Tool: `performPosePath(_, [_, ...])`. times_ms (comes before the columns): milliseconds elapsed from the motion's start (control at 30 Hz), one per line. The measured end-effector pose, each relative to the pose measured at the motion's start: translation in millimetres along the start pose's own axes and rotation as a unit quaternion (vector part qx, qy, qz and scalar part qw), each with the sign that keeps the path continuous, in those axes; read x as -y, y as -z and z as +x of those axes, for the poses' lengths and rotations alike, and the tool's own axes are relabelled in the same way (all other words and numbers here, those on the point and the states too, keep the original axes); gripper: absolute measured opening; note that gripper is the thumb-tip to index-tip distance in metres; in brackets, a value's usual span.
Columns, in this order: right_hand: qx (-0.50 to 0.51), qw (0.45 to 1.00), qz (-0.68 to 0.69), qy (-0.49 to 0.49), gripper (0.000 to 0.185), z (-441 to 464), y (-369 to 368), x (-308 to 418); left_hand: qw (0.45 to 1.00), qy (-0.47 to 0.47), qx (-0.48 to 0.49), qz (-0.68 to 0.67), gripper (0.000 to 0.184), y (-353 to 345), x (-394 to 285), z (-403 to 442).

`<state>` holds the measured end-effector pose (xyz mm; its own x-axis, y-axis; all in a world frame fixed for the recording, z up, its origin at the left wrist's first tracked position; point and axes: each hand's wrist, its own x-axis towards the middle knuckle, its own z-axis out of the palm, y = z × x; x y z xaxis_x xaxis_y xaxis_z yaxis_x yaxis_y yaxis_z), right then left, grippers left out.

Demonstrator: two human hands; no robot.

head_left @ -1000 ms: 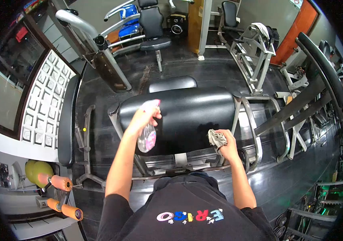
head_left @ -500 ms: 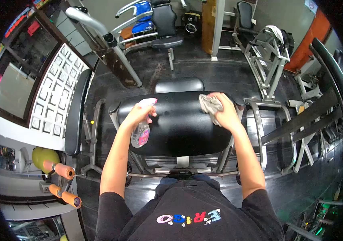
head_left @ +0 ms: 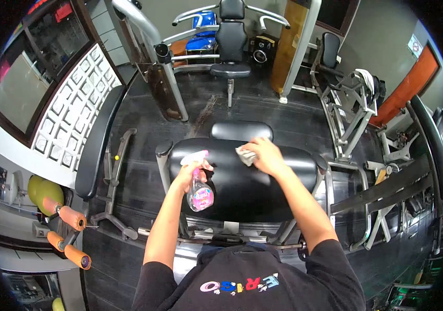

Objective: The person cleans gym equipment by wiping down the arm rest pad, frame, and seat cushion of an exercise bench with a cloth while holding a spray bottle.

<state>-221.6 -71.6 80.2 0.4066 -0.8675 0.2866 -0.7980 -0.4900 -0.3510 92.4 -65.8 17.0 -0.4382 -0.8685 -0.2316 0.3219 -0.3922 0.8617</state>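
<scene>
A wide black padded bench (head_left: 237, 192) lies crosswise in front of me, with a smaller black pad (head_left: 241, 130) just beyond it. Over the bench's left part, my left hand (head_left: 195, 175) is closed around the neck of a clear spray bottle (head_left: 201, 196) with a pink label and a pink and white trigger head. My right hand (head_left: 265, 155) holds a crumpled grey cloth (head_left: 246, 155) against the bench's far edge, right of its middle.
A weight bar (head_left: 206, 236) runs along the bench's near side. Ahead stands a machine with a black seat (head_left: 230, 70). Metal frames (head_left: 353, 124) stand at right. Orange foam rollers (head_left: 76, 256) and a long black pad (head_left: 99, 140) are at left.
My right hand and the cloth have moved up from the bench's near right, then left along its far side. The bottle stays in my left hand, now turned with its label facing me.
</scene>
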Motion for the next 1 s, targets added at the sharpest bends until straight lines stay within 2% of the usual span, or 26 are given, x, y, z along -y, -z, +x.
performPosePath(67, [-0.005,0.998,-0.034,-0.055,0.041,9.1,3.7,-8.7,0.999,-0.014,0.036,-0.002,0.034,7.5,6.3,5.7])
performPosePath(100, [0.029,0.993,-0.048,-0.1,0.042,17.3,-0.9,-9.5,1.0,-0.006,0.027,-0.005,0.035,9.6,10.1,7.2])
performPosePath(133, [0.03,0.993,-0.053,-0.102,0.042,23.5,-11.6,-4.5,0.999,-0.007,0.031,-0.009,0.035,7.6,9.6,7.4])
performPosePath(200, [-0.01,0.996,0.043,-0.082,0.042,33.6,-37.4,0.7,0.999,-0.008,0.032,-0.022,0.039,4.6,9.8,6.1])
performPosePath(267, [-0.016,0.996,0.033,-0.077,0.045,29.1,-29.1,11.9,0.999,-0.002,0.037,-0.037,0.05,5.2,11.6,6.0])
performPosePath(333, [0.006,0.998,0.037,-0.048,0.048,15.6,-16.7,5.9,0.998,-0.013,0.038,-0.04,0.05,3.1,11.8,4.0])
performPosePath(500, [-0.001,0.985,-0.045,-0.165,0.035,37.1,-29.7,-8.3,0.996,-0.019,0.061,-0.055,0.05,4.8,17.6,5.5])
performPosePath(533, [-0.013,0.986,-0.019,-0.165,0.035,44.4,-36.3,-2.3,0.997,-0.02,0.06,-0.051,0.05,4.1,16.2,6.5])
performPosePath(633, [-0.019,0.997,0.026,-0.07,0.04,42.0,-39.0,10.0,0.997,-0.033,0.059,-0.047,0.048,0.3,12.4,4.5])
performPosePath(733, [0.013,0.995,0.046,-0.083,0.043,28.3,-23.0,-6.9,0.995,-0.031,0.073,-0.053,0.048,3.6,17.0,7.0])
performPosePath(867, [-0.01,0.986,-0.053,-0.156,0.035,50.4,-40.5,-2.5,0.996,-0.021,0.078,-0.044,0.04,4.1,16.0,5.7])
performPosePath(967, [-0.044,0.993,-0.015,-0.109,0.036,59.8,-55.3,26.5,0.996,-0.016,0.08,-0.046,0.037,4.4,15.7,5.7])
performPosePath(1000, [-0.016,0.995,0.032,-0.09,0.04,56.9,-48.5,34.9,0.995,-0.013,0.084,-0.044,0.037,5.1,16.0,6.1])
